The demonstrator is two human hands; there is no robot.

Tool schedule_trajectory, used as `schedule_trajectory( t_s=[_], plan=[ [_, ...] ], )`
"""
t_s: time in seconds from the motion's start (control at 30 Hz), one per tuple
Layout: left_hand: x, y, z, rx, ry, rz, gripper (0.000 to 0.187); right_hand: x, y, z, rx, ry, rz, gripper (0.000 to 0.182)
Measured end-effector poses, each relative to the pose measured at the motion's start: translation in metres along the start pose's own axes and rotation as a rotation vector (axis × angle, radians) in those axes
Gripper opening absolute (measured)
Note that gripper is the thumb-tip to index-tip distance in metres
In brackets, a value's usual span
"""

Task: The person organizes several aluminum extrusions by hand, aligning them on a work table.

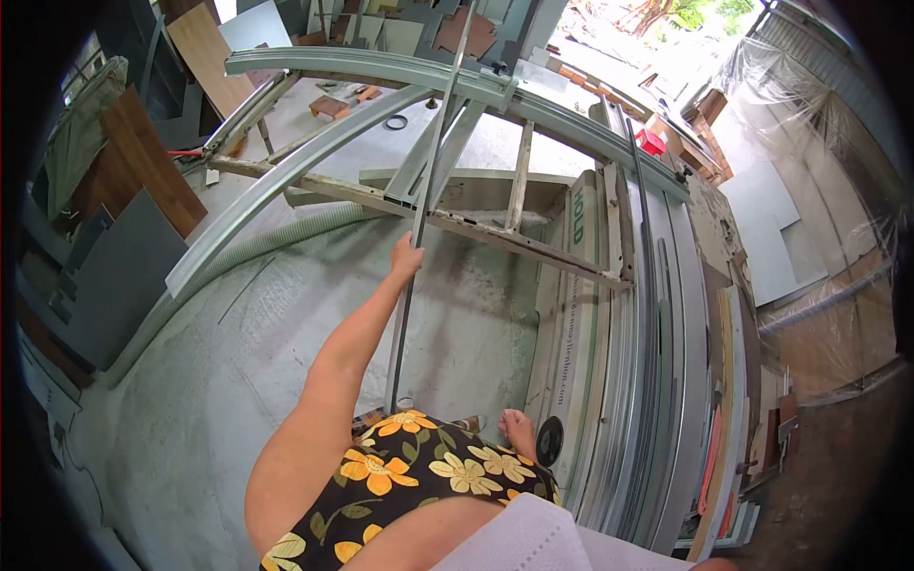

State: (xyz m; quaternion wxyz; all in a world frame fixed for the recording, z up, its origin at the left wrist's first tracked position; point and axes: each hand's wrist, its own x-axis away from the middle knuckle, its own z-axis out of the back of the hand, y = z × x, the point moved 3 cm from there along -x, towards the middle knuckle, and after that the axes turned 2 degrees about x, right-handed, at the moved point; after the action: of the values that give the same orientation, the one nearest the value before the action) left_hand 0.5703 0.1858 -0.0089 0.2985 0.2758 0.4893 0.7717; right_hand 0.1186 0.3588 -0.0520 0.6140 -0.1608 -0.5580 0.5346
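My left hand (407,257) reaches forward with its fingers wrapped round a long, narrow metal strip (404,319). The strip slants upright, its lower end near the floor by my floral clothing and its upper part crossing in front of a metal fence rail (376,63). Just beyond that hand is the worn metal frame (476,228) of a sliding-table machine (577,247). My right hand (517,430) is low, beside the machine, with its fingers curled. A round black disc (549,441) is close to it. Whatever lies inside those fingers is hidden.
A pale ribbed hose (276,236) runs over the concrete floor at left. Board offcuts (143,276) lean on the left side. Long metal rails (657,381) extend along the right. A red box (651,142) and plastic sheeting (838,209) are farther right.
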Motion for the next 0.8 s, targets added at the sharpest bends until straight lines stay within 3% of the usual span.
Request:
schedule_trajectory(
  t_s=[0.17,0.37,0.5,0.63,0.8],
  plan=[
    [-0.017,0.028,0.02,0.002,0.064,-0.048,0.056,0.01,-0.004,-0.006,0.026,-0.045,-0.095,0.036],
    [-0.012,0.036,0.082,-0.253,0.137,-0.129,0.049,-0.01,0.009,-0.017,0.087,-0.089,-0.029,0.033],
    [-0.012,-0.002,0.145,-0.433,0.234,-0.134,0.043,0.001,0.008,-0.019,0.169,-0.064,-0.026,0.032],
    [-0.009,-0.025,0.197,-0.608,0.34,0.02,0.028,0.018,0.02,-0.019,0.175,-0.05,-0.122,0.033],
    [-0.011,-0.057,0.216,-0.666,0.385,0.051,0.022,0.033,0.046,-0.019,0.349,-0.009,-0.109,0.038]
  ],
)
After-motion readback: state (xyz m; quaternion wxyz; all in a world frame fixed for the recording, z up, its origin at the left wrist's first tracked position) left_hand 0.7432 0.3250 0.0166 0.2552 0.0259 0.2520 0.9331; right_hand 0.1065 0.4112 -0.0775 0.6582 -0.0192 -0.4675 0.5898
